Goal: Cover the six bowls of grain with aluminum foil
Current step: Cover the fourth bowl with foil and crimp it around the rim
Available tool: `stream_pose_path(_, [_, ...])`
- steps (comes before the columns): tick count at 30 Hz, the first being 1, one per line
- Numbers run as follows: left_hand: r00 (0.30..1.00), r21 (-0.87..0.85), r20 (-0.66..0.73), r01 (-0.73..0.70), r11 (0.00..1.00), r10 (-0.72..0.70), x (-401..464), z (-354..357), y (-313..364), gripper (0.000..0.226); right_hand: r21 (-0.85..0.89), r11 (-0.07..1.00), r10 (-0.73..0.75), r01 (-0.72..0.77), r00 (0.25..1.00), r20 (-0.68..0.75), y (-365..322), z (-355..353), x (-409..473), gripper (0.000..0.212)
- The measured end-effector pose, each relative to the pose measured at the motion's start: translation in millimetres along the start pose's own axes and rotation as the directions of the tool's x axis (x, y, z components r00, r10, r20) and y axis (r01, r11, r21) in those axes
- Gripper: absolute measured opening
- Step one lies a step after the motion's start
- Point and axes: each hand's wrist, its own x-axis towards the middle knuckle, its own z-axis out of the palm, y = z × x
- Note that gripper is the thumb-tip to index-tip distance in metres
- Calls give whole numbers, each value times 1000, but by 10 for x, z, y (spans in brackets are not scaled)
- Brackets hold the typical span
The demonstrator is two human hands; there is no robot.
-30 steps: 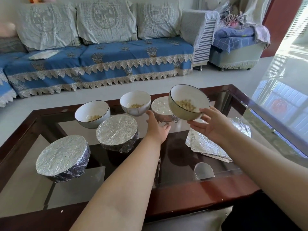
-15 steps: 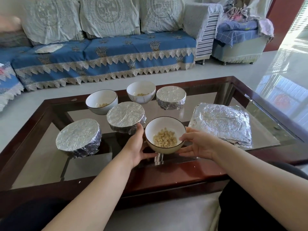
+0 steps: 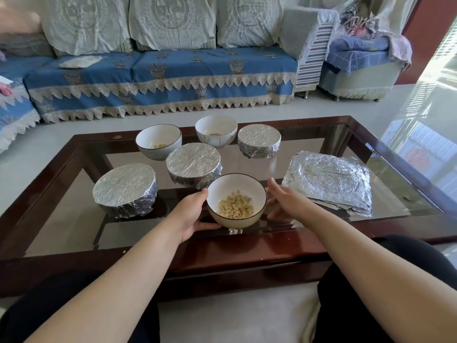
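While the left hand (image 3: 191, 214) cups the open bowl (image 3: 237, 200) at the near table edge (image 3: 247, 251), the right hand (image 3: 284, 203), fingers straight beside it, lies nearer the foil stack (image 3: 330, 179) to its right

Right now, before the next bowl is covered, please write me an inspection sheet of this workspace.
Surface: glass table with dark wood frame.
Job's things: three foil-covered bowls; three open bowls with grain; foil sheets stacked at right.
Clutter: nothing seen.
Hands: left hand holds the near open bowl's side; right hand open beside it.
Cables: nothing seen.
Surroundings: blue sofa, pale floor.
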Motion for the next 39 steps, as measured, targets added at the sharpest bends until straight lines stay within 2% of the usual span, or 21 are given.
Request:
stream_pose_path(1, [1000,5,0,-11,1000,11,8,-9,-12,34,-252,967,-82,46,988,-132,51,-52,86,47])
stream_pose_path(2, [1000,12,-1,-23,1000,23,10,-15,-19,35,-490,871,-176,36,954,-242,138,-103,186,44])
stream_pose_path(3, [999,24,0,-33,999,33,12,-18,-25,35,-642,767,-230,-22,924,-307,216,-144,257,45])
stream_pose_path(5, [999,35,6,-47,998,47,5,-18,-35,33,-734,662,-170,-152,923,-344,357,-211,372,67])
stream_pose_path(8, [998,34,1,-56,998,56,14,-32,-57,32,-684,669,24,-290,929,-370,418,-287,458,85])
stream_pose_path(10, [998,49,0,-66,997,66,7,-27,-56,32,-686,656,45,-315,924,-381,416,-309,479,86])
stream_pose_path(13, [997,82,-13,-81,993,82,1,-14,-52,32,-726,612,-4,-314,916,-400,410,-302,480,79])
stream_pose_path(21, [988,170,-26,-147,974,154,100,-56,-84,33,-819,522,-168,-238,913,-372,380,-368,441,44])
stream_pose_path(27, [987,201,-31,-147,968,156,155,-100,-110,31,-782,591,-243,-197,881,-406,376,-398,441,38])
stream_pose_path(33, [987,212,-26,-148,966,157,148,-93,-107,32,-717,679,-362,-159,778,-514,286,-481,391,40])
stream_pose_path(36, [984,213,-27,-167,963,176,146,-86,-115,32,-705,697,-326,-133,816,-476,289,-522,380,45])
stream_pose_path(39, [978,237,-34,-190,953,204,149,-86,-124,29,-776,613,-211,-146,917,-339,398,-492,429,78])
